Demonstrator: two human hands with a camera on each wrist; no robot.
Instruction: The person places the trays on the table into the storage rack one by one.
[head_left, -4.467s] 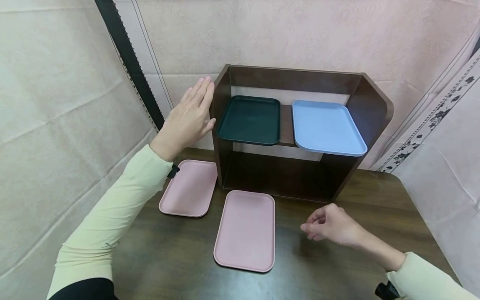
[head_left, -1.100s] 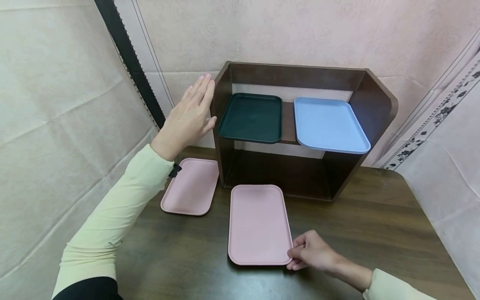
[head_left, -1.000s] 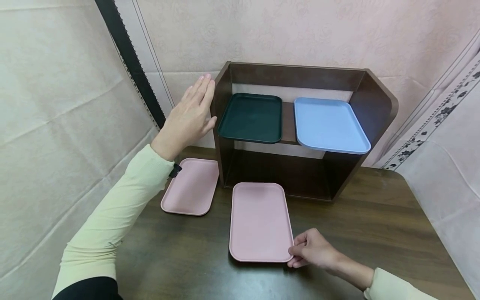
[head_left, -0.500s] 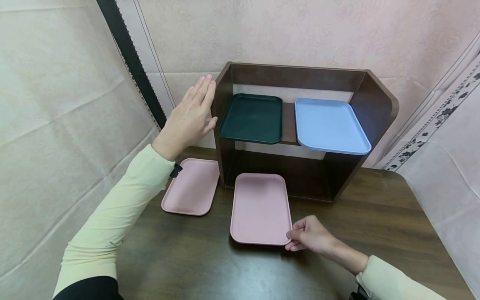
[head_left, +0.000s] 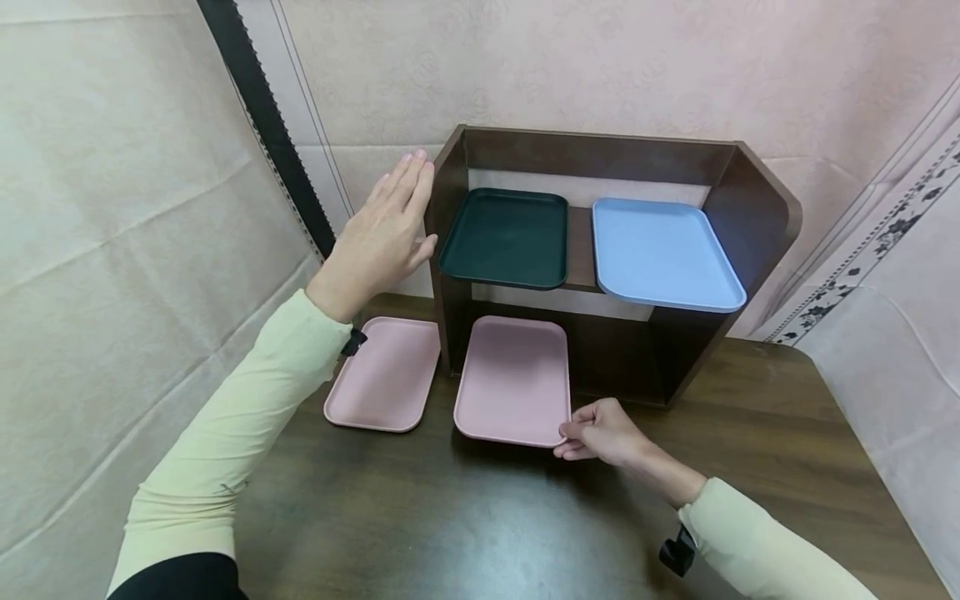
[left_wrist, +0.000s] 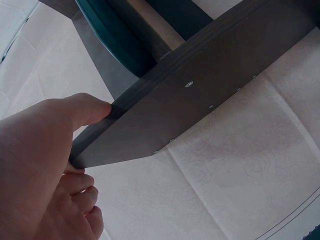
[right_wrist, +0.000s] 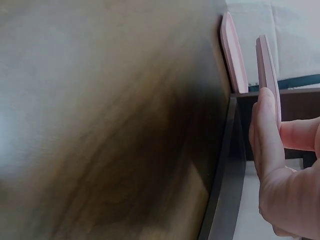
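Observation:
My right hand (head_left: 600,433) pinches the near right corner of a pink tray (head_left: 513,383), thumb on top and fingers beneath. In the right wrist view this pink tray (right_wrist: 268,70) shows edge-on, raised off the table, and in the head view its far end reaches into the lower level of a dark brown shelf (head_left: 600,158). My left hand (head_left: 378,229) rests at the shelf's left side panel with its fingers straight; the left wrist view has the thumb (left_wrist: 92,107) against the panel's edge. On the upper level lie a dark green tray (head_left: 506,239) and a light blue tray (head_left: 666,254).
A second pink tray (head_left: 386,375) lies on the wooden table (head_left: 480,533), left of the shelf and partly below my left forearm. Pale patterned cloth (head_left: 600,67) hangs behind the shelf and along both sides.
My right hand, apart from the trays at first, has gripped the nearer pink tray, lifted it and carried it forward into the shelf's lower opening. My left hand stays at the shelf's side.

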